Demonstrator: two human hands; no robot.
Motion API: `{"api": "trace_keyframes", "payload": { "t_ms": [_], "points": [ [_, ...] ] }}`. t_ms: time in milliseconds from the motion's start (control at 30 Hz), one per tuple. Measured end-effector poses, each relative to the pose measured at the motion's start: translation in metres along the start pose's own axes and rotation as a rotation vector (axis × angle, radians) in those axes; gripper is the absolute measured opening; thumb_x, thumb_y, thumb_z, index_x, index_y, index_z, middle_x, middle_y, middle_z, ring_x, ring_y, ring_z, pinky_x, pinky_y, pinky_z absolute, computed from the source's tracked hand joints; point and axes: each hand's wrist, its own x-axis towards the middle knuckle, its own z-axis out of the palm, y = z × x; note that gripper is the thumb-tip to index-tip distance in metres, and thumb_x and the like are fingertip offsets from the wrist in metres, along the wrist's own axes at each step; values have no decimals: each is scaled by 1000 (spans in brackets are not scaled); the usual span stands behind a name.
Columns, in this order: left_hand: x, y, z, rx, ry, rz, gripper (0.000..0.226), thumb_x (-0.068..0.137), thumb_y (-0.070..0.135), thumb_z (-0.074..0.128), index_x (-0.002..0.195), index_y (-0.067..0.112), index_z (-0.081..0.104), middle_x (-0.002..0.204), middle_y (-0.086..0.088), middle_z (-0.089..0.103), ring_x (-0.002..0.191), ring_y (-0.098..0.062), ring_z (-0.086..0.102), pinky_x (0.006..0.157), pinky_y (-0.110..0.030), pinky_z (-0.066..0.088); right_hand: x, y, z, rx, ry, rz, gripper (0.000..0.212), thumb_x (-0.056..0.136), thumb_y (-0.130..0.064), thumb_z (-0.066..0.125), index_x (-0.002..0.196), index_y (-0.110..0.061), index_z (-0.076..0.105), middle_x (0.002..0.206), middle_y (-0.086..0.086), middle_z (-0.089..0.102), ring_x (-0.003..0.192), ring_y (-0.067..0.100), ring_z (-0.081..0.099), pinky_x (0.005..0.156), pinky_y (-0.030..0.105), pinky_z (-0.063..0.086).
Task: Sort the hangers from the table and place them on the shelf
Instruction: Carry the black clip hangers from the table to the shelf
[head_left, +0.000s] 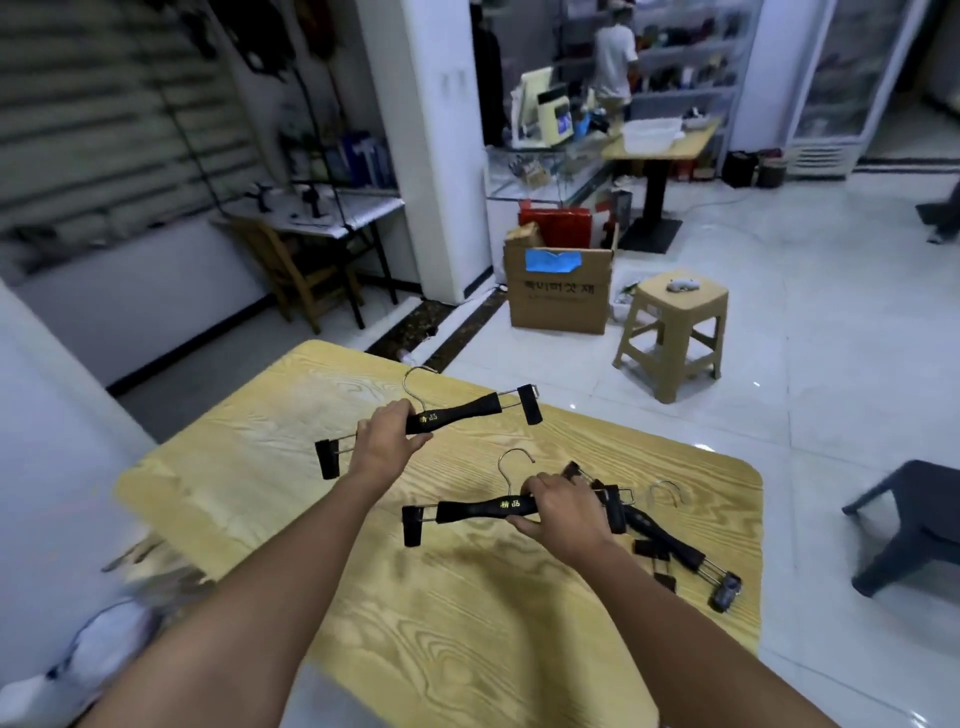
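Two clip hangers held over the table (467, 623): my left hand (387, 441) curled round the far hanger (457, 413), my right hand (563, 514) round the near hanger (483, 512), whose clip, I judged, could snag the tangled pile (670, 545) near the table's right edge.

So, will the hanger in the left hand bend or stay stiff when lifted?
Probably stiff: the hanger is straight though the left hand grips only its middle. Likely light: one hand holds it. Its clips jut out at both ends, so they may snag.
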Motion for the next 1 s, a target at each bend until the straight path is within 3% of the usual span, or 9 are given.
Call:
{"api": "trace_keyframes", "payload": {
  "t_ms": [200, 433, 1000],
  "points": [
    [-41, -56, -57, 88, 65, -117, 27, 87, 31, 64, 107, 14, 58, 107, -5, 60, 106, -25, 54, 88, -37, 34, 6, -68, -15, 82, 32, -158, 46, 89, -58, 46, 109, -20, 60, 107, -3, 62, 102, 18, 57, 88, 32, 38],
    [-140, -121, -117, 144, 142, -254, 24, 88, 31, 62, 105, 15, 58, 105, -4, 62, 103, -25, 54, 86, -38, 35, -35, -161, -31, 137, 65, -341, 43, 86, -58, 50, 99, -18, 60, 99, -4, 63, 96, 18, 58, 84, 31, 36],
    [-390, -222, -219, 185, 304, -691, 24, 87, 31, 60, 106, 16, 56, 107, -5, 62, 107, -26, 55, 90, -38, 35, -126, -335, -60, 218, 132, -807, 43, 86, -57, 53, 103, -17, 61, 101, -2, 66, 97, 19, 61, 84, 31, 39]
  ]
}}
